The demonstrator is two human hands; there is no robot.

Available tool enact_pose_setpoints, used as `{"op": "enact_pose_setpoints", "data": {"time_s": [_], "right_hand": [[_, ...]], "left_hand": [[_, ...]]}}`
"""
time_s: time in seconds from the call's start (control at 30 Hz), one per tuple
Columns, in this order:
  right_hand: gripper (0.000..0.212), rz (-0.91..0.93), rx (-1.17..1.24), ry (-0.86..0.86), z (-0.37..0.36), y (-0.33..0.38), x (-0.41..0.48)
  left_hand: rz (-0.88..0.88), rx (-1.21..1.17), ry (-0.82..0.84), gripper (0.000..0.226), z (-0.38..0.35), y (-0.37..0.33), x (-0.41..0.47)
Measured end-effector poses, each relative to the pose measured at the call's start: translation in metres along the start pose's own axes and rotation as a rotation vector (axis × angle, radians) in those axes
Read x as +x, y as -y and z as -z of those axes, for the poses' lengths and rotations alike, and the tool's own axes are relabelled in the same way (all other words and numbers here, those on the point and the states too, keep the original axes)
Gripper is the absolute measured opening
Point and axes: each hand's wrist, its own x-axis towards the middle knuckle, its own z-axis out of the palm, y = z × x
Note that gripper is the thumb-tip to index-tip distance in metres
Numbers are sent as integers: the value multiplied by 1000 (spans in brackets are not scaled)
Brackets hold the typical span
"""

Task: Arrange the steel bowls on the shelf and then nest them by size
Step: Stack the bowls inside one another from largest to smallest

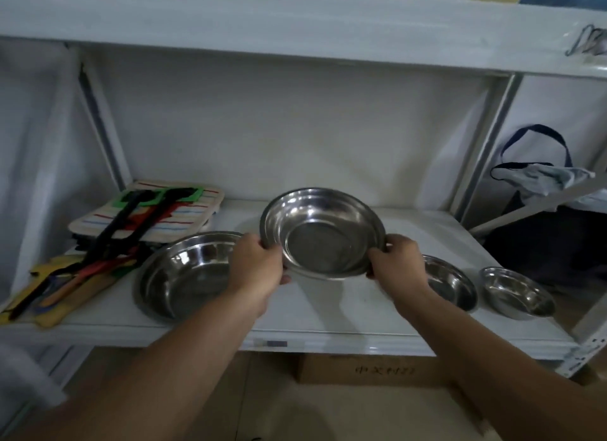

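Nothing's nested so far: both the left hand and right hand are curling their fingers around the second-biggest bowl, holding it tilted above the shelf, while the biggest bowl, the third bowl and the smallest bowl are sitting separately in a row.

just one head cam, wide-angle; looks forward and slightly down at the shelf from close up, arms reaching in from the bottom edge; no second view to overlap with
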Motion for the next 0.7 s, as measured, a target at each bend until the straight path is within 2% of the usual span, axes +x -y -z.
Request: {"op": "enact_pose_setpoints", "data": {"time_s": [0.07,0.2,0.33,0.47,0.6,0.7], "right_hand": [[19,49,41,15,-18,24,-4],[23,132,-36,142,-76,57,-19],[26,147,-182,264,-132,62,-36],[40,152,-378,319,-163,45,-48],[34,171,-414,319,-174,29,-54],[26,174,-375,302,-179,25,-57]], "left_hand": [[-61,39,-110,12,33,-13,13],[-69,194,-237,9,106,-8,31],[-8,566,-204,20,158,26,35],[33,753,-198,35,169,60,42],[-45,888,-277,32,164,80,43],[-64,872,-270,31,162,92,46]]}}
